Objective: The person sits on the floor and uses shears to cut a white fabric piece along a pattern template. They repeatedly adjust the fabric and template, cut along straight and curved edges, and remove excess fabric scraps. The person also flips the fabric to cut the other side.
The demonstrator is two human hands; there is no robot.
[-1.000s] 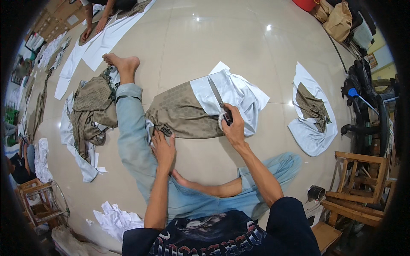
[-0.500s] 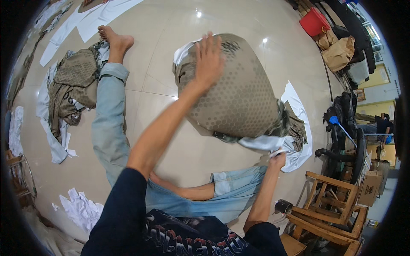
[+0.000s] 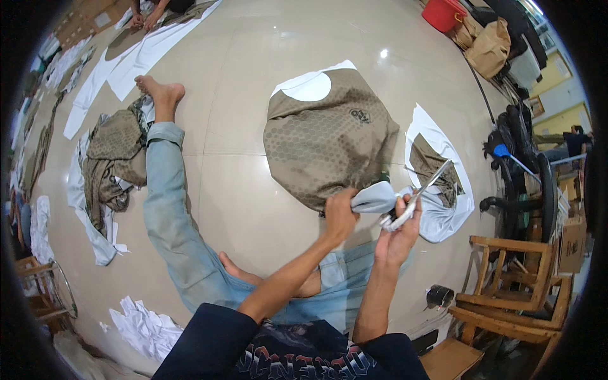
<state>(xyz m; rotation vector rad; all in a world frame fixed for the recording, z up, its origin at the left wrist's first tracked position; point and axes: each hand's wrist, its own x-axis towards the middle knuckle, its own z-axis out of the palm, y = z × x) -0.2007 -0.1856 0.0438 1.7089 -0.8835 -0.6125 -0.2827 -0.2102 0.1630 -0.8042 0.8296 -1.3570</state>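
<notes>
A brown-olive honeycomb-patterned fabric piece [image 3: 323,136] lies on the floor before me, with a white section at its far edge and a small dark print. My left hand [image 3: 342,214] is closed on its near right corner, where a pale grey-white strip [image 3: 375,197] bunches up. Just right of that strip, my right hand [image 3: 398,237] holds scissors [image 3: 432,180], blades slanting up and away to the right. Beyond the scissors lies a white fabric piece [image 3: 453,218] with a brown patterned patch.
Crumpled patterned cloth [image 3: 117,149] lies by my outstretched left leg. White scraps [image 3: 145,326] are near me at left. Wooden frames [image 3: 506,304] stand at right, with a red bucket [image 3: 443,14] and brown bag [image 3: 489,47] farther back. Another person's hands [image 3: 149,22] work on cloth at far left.
My left hand has come off the fabric's far part to its near right corner. The fabric has shifted and lies flatter. My right hand has turned, raising the scissors' blades.
</notes>
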